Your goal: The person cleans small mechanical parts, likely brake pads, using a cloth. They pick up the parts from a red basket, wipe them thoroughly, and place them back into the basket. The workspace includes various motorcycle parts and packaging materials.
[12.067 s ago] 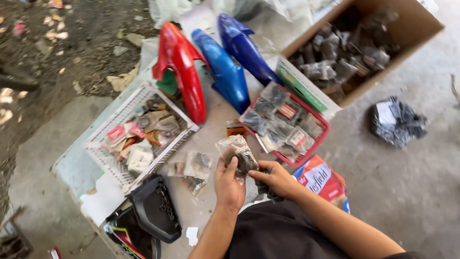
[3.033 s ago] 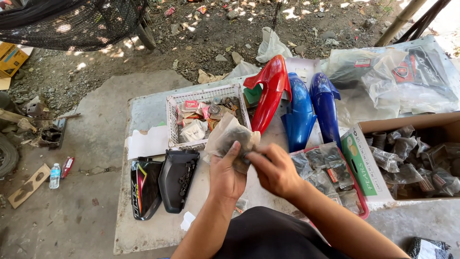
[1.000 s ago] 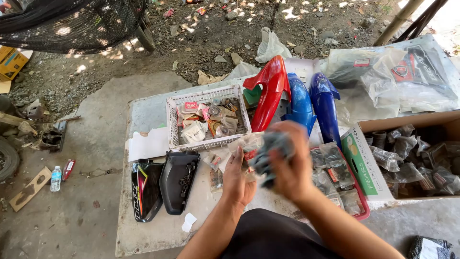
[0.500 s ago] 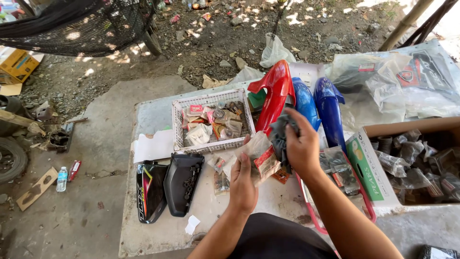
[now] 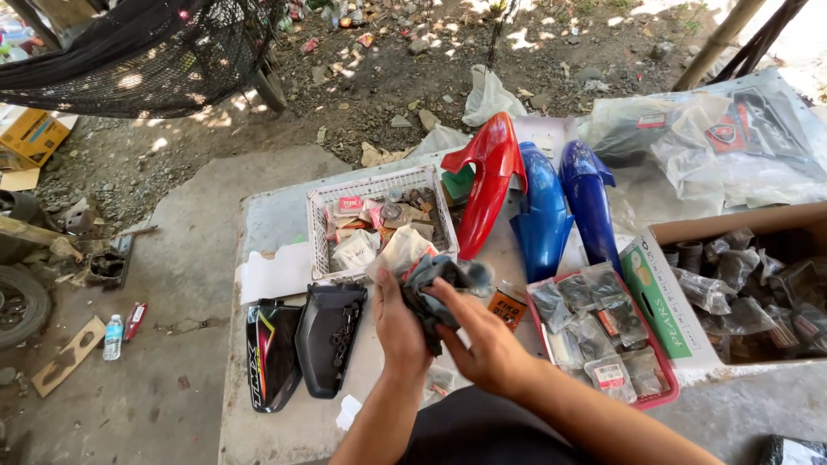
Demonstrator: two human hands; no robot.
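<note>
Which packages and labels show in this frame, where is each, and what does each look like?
Clear packet in left hand; right hand on grey cloth.
White basket, behind: small red-and-white packets.
Red tray, right: clear bagged parts.
Cardboard box, far right: green side panel.
Small orange box: beside the tray.

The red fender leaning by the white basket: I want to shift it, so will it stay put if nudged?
Probably not: the red fender stands tilted, so it may tip. Its glossy curve looks slippery. Likely light, stiff plastic.
</note>
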